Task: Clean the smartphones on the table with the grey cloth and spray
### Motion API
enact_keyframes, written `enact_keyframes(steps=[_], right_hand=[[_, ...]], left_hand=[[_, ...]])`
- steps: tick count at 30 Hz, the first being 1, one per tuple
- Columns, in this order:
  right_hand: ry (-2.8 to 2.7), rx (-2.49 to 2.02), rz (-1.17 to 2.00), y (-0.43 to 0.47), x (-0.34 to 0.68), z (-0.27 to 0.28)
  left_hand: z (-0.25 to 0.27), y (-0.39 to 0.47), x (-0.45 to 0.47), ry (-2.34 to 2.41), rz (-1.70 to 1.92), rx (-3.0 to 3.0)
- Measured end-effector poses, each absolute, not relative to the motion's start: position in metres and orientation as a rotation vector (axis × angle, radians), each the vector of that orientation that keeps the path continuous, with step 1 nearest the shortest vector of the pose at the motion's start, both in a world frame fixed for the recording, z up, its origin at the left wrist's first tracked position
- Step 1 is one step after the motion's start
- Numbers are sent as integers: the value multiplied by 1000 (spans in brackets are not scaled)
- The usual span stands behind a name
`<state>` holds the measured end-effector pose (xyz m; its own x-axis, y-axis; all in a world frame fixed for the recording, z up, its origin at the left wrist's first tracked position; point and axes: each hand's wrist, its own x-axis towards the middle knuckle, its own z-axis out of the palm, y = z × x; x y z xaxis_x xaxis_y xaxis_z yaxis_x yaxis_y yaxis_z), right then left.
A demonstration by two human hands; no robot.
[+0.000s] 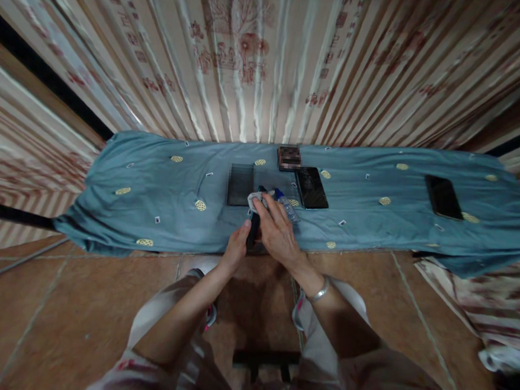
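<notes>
My left hand is closed around the lower end of a dark, slim phone, thumb along its near side. The phone is partly hidden by my hands. My right hand pinches a crumpled white cloth with its fingertips, at the phone's upper end. Just beyond the right fingers lies a clear bottle with a blue cap, partly covered by that hand. A dark flat tablet-like item, blurred out, lies past my left hand. A black phone with a marked screen rests to the right.
A small blurred box sits near the back edge. Another black phone lies far right on the blue patterned cloth covering the long low surface. A printed curtain hangs behind. Tiled floor and my legs are below.
</notes>
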<state>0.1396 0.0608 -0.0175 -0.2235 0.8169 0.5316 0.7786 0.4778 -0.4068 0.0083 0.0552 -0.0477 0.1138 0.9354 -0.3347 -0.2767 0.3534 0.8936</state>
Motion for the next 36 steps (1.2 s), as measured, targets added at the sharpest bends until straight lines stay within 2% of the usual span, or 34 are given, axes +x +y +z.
enact_keyframes(steps=[12, 28, 36], right_hand=[[-1886, -1338, 79, 70, 147, -15], [-1725, -1320, 303, 82, 164, -13], [-1767, -1327, 259, 83, 162, -12]], left_hand=[[-38, 52, 12, 1185, 980, 956], [-33, 49, 9, 1158, 943, 875], [-35, 48, 6, 1151, 894, 897]])
